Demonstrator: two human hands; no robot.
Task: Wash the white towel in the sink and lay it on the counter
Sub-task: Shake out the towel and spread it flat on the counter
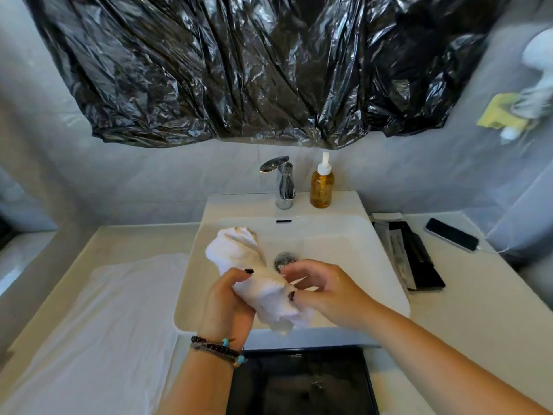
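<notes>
**A:** Where is the white towel (pixel 257 277) now?

**B:** You hold it above the sink (pixel 374 265), over the basin's front-left part. It is bunched into a thick roll that runs from the back left, where its loose end stands clear of your hands, to the front edge of the basin, where its other end hangs down just past the rim.

**A:** And your left hand (pixel 227 307)?

**B:** Its fingers are curled round the middle of the roll from the left side, thumb over the top, clamped on the cloth. Beaded bracelets (pixel 217 348) sit on that wrist.

**A:** Your right hand (pixel 323 289)?

**B:** It meets the towel from the right. The thumb presses against the lower part of the roll; the other fingers are bent and a little spread above it, near the drain (pixel 285 260). Whether those fingertips pinch the cloth I cannot tell.

**A:** What else stands around the basin?

**B:** The faucet (pixel 284 181) is at the middle of the back edge, with an amber pump bottle (pixel 322 187) just beside it on the right. A white cloth (pixel 98 319) lies spread over the counter (pixel 478 310) left of the sink. On the right side, dark flat packets (pixel 416 256) lie against the sink's edge, and a phone (pixel 452 235) rests near the back right corner. A black plastic sheet (pixel 239 64) hangs on the wall above.
</notes>
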